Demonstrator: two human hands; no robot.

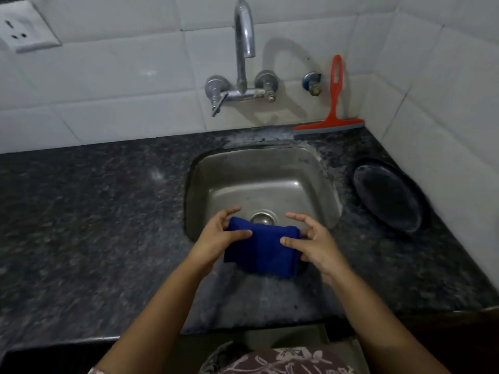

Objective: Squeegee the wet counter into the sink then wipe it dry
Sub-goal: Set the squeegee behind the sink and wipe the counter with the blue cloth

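A folded blue cloth (266, 251) is held over the front rim of the steel sink (216, 171), between both hands. My left hand (218, 236) grips its left edge with thumb on top. My right hand (310, 242) pinches its right edge, with the other fingers spread. The red squeegee (332, 114) leans upright against the tiled wall behind the sink, its blade resting on the dark granite counter (94, 225). The sink basin holds nothing; its drain (263, 217) shows just behind the cloth.
A chrome tap (244, 49) rises from the wall above the sink. A dark round plate (388, 195) lies on the counter right of the sink, near the corner wall. A wall socket (24, 28) sits at the far left.
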